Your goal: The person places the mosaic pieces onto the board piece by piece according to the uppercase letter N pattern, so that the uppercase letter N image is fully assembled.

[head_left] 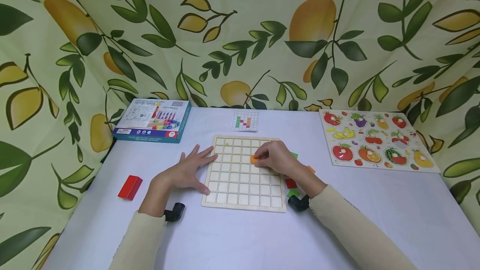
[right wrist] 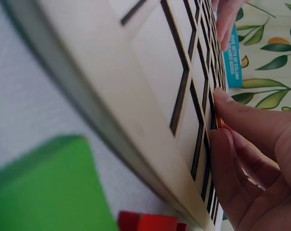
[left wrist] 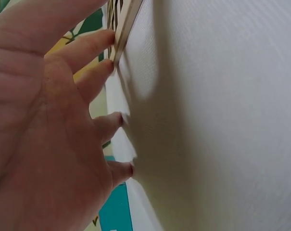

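A light wooden grid board point(head_left: 243, 209) of square cells lies flat on the table. My right hand point(head_left: 278, 158) is over its upper right part and pinches a small orange square block point(head_left: 253, 159) between thumb and fingers, at a cell. In the right wrist view only a sliver of the orange block point(right wrist: 220, 121) shows between the fingertips. My left hand point(head_left: 187, 171) rests at the board's left edge with spread fingers; thumb and some fingertips touch the rim. Green point(right wrist: 51, 185) and red point(head_left: 290, 183) blocks lie beside the board's right edge, partly hidden by my right arm.
A small card with a coloured grid pattern point(head_left: 244, 116) lies behind the board. A teal-edged box point(head_left: 151, 120) stands back left, a red block point(head_left: 130, 187) nearer left. The fruit puzzle board point(head_left: 376, 141) lies at right. A leaf-patterned curtain point(head_left: 240, 45) hangs behind the table.
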Demonstrator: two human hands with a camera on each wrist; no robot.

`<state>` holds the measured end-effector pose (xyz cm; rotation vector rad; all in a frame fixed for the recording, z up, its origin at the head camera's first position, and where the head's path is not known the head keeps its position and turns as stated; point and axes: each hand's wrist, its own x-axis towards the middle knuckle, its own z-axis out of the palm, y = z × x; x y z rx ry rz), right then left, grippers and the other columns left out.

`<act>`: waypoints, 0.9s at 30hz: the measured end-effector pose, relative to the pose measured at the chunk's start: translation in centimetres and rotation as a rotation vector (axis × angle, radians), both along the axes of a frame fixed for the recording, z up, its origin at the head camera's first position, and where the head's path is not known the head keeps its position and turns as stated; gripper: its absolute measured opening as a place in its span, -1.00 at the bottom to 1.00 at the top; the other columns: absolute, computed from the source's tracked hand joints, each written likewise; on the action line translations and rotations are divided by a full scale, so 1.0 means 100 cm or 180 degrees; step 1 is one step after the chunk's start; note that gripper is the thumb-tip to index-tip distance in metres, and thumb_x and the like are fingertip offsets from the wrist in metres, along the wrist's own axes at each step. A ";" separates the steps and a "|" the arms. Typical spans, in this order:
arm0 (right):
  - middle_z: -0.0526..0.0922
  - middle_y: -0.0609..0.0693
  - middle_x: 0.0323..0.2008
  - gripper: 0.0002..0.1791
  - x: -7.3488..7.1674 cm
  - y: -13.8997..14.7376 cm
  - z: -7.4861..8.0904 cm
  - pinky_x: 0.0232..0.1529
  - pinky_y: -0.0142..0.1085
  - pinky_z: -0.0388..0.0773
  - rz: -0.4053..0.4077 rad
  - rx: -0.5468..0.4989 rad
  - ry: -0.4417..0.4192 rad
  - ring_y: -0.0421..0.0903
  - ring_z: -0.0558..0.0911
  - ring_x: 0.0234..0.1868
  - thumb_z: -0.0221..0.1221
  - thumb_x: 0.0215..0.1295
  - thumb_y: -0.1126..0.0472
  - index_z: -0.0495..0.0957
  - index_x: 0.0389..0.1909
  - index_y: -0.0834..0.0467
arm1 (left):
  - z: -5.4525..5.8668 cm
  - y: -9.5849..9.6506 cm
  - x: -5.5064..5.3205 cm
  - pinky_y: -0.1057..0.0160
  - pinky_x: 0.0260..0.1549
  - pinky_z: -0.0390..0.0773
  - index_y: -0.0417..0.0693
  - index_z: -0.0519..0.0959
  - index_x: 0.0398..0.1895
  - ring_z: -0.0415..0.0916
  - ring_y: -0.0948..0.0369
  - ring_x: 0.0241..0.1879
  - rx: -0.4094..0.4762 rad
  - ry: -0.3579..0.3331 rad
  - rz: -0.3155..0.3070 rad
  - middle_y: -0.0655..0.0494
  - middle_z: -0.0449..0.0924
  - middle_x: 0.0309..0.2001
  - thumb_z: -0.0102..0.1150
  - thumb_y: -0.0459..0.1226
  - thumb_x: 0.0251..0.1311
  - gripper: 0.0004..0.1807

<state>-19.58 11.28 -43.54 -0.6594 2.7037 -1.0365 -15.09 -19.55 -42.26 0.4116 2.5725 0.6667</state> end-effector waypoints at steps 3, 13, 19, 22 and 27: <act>0.83 0.01 -0.19 -0.77 0.000 0.000 0.001 -0.24 -0.47 0.59 0.0034 -0.0012 0.0003 -0.23 0.64 -0.29 0.54 0.04 0.26 0.82 -0.24 0.14 | 0.001 -0.001 0.001 -0.48 0.52 -0.41 0.19 0.21 0.59 -0.44 -0.19 0.68 -0.0015 0.0019 0.0002 0.14 -0.11 0.70 0.68 0.04 -0.25 0.23; 0.77 -0.04 -0.02 -0.55 0.007 0.012 0.007 -0.02 -0.33 0.64 0.0190 0.0084 -0.0199 -0.19 0.65 -0.10 0.50 0.14 0.13 0.72 0.07 0.09 | 0.000 0.000 0.002 -0.49 0.52 -0.38 0.19 0.20 0.59 -0.43 -0.19 0.68 -0.0072 0.0060 -0.0024 0.16 -0.12 0.70 0.68 0.07 -0.26 0.25; 0.69 0.00 0.16 -0.44 0.009 0.022 0.017 0.01 -0.22 0.68 0.0282 -0.0053 -0.0174 -0.04 0.61 0.04 0.49 0.14 0.12 0.64 0.20 0.09 | 0.000 0.000 0.002 -0.48 0.52 -0.39 0.19 0.21 0.59 -0.43 -0.17 0.68 -0.0076 0.0053 -0.0002 0.17 -0.11 0.70 0.68 0.05 -0.27 0.24; 0.64 0.03 0.25 -0.40 0.009 0.029 0.023 0.07 -0.13 0.70 0.0290 -0.0076 -0.0186 0.04 0.59 0.18 0.50 0.14 0.10 0.62 0.23 0.08 | 0.000 0.001 0.002 -0.47 0.53 -0.39 0.20 0.21 0.59 -0.43 -0.17 0.68 -0.0094 0.0044 0.0004 0.17 -0.11 0.70 0.68 0.06 -0.26 0.24; 0.60 0.05 0.31 -0.38 0.011 0.044 0.031 0.19 0.00 0.66 0.0249 -0.0027 -0.0152 0.08 0.52 0.35 0.51 0.13 0.11 0.61 0.25 0.03 | 0.000 0.001 0.002 -0.47 0.53 -0.39 0.21 0.20 0.59 -0.43 -0.17 0.68 -0.0114 0.0054 0.0006 0.17 -0.11 0.70 0.68 0.06 -0.26 0.24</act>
